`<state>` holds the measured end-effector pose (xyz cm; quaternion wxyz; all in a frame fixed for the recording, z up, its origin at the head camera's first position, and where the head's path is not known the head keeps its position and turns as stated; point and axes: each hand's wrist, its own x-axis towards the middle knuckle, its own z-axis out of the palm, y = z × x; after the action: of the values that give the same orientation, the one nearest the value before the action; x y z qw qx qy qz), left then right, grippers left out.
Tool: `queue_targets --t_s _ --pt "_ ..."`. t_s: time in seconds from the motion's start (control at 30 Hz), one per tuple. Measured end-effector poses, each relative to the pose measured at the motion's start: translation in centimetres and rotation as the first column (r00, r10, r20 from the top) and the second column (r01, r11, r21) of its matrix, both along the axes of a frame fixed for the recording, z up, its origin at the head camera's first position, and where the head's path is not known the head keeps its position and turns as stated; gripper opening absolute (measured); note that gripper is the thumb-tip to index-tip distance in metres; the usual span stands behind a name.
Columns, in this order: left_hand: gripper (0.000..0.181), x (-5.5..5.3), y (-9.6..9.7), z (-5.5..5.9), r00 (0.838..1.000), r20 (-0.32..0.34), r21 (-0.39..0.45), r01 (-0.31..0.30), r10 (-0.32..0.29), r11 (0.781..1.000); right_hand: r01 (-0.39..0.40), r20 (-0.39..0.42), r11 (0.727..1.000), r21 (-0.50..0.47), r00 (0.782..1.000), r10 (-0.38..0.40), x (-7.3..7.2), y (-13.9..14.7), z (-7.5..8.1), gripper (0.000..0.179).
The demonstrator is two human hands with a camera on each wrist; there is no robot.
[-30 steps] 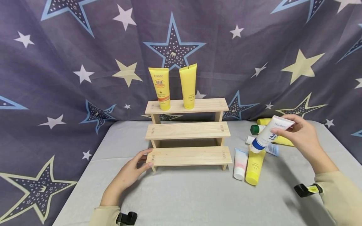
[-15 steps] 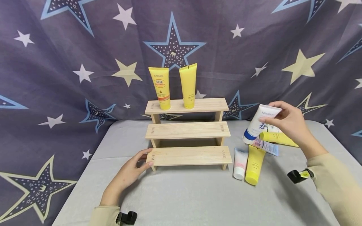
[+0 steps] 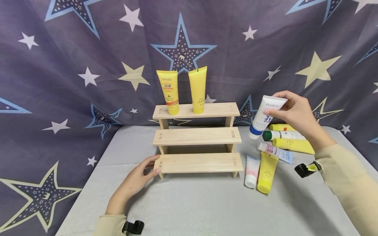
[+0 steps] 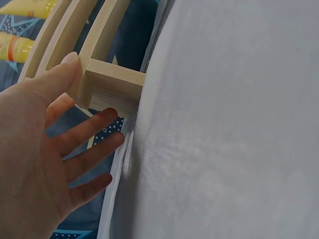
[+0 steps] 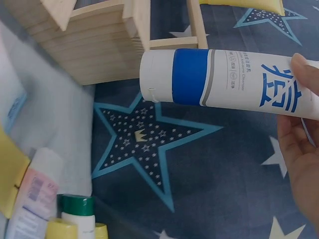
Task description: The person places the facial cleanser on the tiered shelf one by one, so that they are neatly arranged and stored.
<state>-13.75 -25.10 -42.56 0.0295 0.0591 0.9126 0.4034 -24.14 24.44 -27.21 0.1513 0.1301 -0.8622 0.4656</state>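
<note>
My right hand (image 3: pixel 298 111) pinches a white squeeze tube (image 3: pixel 264 113) with a blue band near its cap, by the flat crimped end. The tube tilts cap-down in the air, right of a three-step wooden display stand (image 3: pixel 197 163). In the right wrist view the white tube (image 5: pixel 239 79) lies across the picture, its cap in front of the stand. My left hand (image 3: pixel 137 177) holds the left end of the lowest step between thumb and index finger. The left wrist view shows the other fingers (image 4: pixel 92 159) spread apart. Two yellow tubes (image 3: pixel 167 93) stand cap-down on the top step.
Right of the stand several tubes lie on the grey cloth (image 3: pixel 192 206): a pink-and-white tube (image 3: pixel 251 170), a yellow tube (image 3: pixel 267 172), a small pink-and-blue tube (image 3: pixel 276 152), a green-capped tube (image 3: pixel 283 135) and other yellow ones. A star-patterned curtain (image 3: pixel 236 75) hangs behind.
My right hand has lifted the white tube up and to the left, away from the lying tubes and nearer the stand. My left hand stays on the lowest step.
</note>
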Motion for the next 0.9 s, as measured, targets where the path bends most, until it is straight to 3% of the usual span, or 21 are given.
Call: queue_targets --t_s 0.53,0.9 --pt "0.061 -0.1 0.0 -0.1 1.0 0.015 0.0 -0.013 0.013 1.0 -0.06 -0.105 0.998 0.017 0.993 0.062 -1.6 -2.6 3.5 0.045" --pt "0.06 -0.1 0.1 0.1 1.0 0.016 0.013 -0.009 0.009 1.0 -0.115 -0.204 0.993 -0.014 0.973 0.11 -2.0 -5.0 5.2 0.043"
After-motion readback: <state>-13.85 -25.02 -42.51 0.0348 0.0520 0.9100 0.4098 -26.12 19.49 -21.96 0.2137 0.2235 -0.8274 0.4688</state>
